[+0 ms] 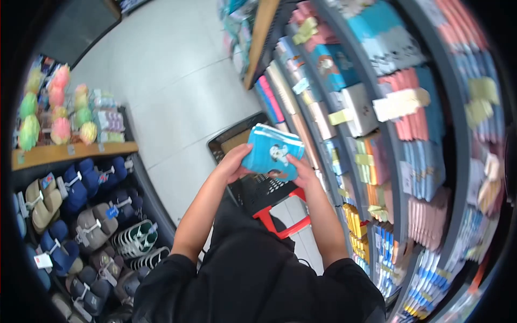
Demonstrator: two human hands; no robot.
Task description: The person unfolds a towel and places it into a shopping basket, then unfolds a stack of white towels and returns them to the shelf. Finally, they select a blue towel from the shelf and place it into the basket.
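A folded blue towel with a white puppy picture and a white edge is held up in front of me, above a black shopping basket. My left hand grips its left edge. At its lower right side, my right hand is closed on it with the thumb on top, beside the puppy. A second, brown picture shows near the towel's lower edge. Fingers under the towel are hidden. Below it, the black basket has a red handle and a brown item inside, partly covered.
Shelves of folded towels with pale paper bands rise along my right. Slippers hang on the left, under a wooden ledge bearing colourful bath puffs. Light floor tiles run ahead between the racks.
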